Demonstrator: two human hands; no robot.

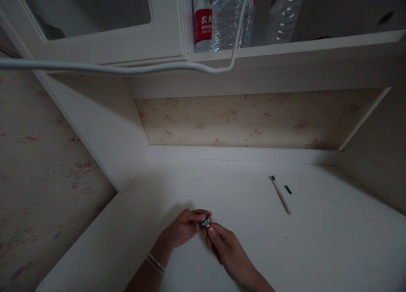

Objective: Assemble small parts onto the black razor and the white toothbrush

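Both hands meet low over the white desk [317, 241], near its front middle. My left hand [184, 228] pinches a small dark and silvery object [205, 221] between thumb and fingers. My right hand [226, 247] touches the same object with its closed fingertips from the right. The object is too small and dim to name. A thin bracelet circles my left wrist.
A slim white stick with a dark tip [281, 195] lies to the right, beside a small black piece [288, 189]. Above, a shelf [285, 49] holds plastic water bottles [226, 17]. A white cable [111, 68] hangs across the cabinet front. Floral wallpaper backs the niche.
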